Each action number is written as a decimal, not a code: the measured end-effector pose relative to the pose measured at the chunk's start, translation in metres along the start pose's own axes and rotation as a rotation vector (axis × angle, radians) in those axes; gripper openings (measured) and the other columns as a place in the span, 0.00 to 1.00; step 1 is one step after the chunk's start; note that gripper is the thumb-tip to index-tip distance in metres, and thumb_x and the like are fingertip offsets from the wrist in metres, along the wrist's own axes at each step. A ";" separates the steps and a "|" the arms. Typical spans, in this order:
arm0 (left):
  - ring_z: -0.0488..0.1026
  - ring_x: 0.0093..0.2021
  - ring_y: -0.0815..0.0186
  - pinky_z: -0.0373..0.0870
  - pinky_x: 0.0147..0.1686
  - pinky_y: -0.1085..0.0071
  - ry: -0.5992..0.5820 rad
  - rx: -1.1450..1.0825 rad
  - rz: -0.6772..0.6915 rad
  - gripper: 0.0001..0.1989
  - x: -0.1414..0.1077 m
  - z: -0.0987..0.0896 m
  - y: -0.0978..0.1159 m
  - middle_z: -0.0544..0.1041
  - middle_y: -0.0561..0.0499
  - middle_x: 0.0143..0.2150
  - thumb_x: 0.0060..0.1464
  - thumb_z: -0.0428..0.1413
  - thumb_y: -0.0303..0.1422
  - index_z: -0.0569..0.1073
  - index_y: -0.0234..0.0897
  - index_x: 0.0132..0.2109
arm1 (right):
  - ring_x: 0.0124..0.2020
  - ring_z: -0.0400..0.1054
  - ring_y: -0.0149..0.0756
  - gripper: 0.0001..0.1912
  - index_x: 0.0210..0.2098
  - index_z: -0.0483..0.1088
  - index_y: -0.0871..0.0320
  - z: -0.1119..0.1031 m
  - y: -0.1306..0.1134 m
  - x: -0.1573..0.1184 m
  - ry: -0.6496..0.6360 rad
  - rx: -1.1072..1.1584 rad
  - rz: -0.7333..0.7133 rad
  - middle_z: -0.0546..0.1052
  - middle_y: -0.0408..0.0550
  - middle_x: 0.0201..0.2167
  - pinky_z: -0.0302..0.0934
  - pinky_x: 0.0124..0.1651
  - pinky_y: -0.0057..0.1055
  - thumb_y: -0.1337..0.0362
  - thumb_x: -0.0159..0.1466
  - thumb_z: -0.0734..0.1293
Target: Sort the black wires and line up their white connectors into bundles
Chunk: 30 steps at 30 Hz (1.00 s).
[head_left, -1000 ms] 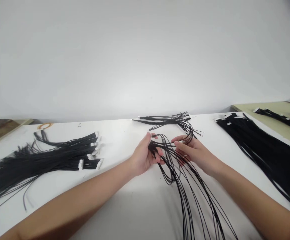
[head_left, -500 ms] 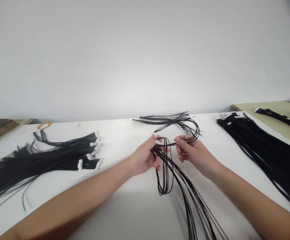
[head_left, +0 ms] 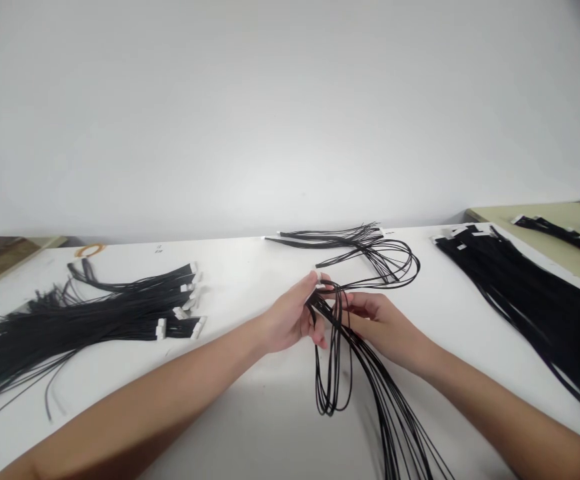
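In the middle of the view my left hand [head_left: 295,317] is closed on the white connector end of a black wire harness [head_left: 380,387]. From there its wires hang down past the lower edge, and a narrow loop [head_left: 333,380] dangles under the hands. My right hand [head_left: 375,323] is just to the right, its fingers around the wires close to the connector; the fingertips are partly hidden behind them. A wider loop of wires [head_left: 410,267] curves over the table behind my right hand. More thin wires with white ends [head_left: 320,237] lie at the table's back edge.
A pile of black wires with white connectors [head_left: 120,307] lies on the white table [head_left: 240,280] at left, near an orange ring [head_left: 90,250]. At right lies a large black bundle [head_left: 520,300]. Beyond it, a greenish surface [head_left: 500,213] bears more wires.
My right hand has moved left and down, from the loop behind to the wires beside my left hand. The back loop now spreads wider to the right, and the hanging loop reaches lower.
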<state>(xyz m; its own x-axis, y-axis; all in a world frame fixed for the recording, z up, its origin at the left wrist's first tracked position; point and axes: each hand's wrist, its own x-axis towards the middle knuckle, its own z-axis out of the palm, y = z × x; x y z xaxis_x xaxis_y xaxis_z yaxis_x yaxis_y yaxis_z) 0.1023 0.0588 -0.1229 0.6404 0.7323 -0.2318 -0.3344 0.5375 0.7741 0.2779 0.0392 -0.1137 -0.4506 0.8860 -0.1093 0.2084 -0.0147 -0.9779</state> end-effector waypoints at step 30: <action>0.68 0.16 0.72 0.70 0.23 0.67 -0.041 0.013 0.014 0.17 -0.002 -0.001 -0.001 0.75 0.51 0.42 0.58 0.41 0.51 0.61 0.43 0.42 | 0.23 0.57 0.26 0.14 0.26 0.71 0.59 0.003 0.001 -0.003 0.225 -0.037 -0.093 0.72 0.46 0.32 0.53 0.25 0.26 0.55 0.60 0.64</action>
<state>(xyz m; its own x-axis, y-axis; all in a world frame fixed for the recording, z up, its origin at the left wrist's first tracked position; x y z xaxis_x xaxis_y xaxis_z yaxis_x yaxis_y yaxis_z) 0.1007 0.0573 -0.1244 0.6640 0.7214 -0.1968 -0.3343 0.5218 0.7848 0.2767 0.0349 -0.1148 -0.2654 0.9638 0.0269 0.2089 0.0847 -0.9743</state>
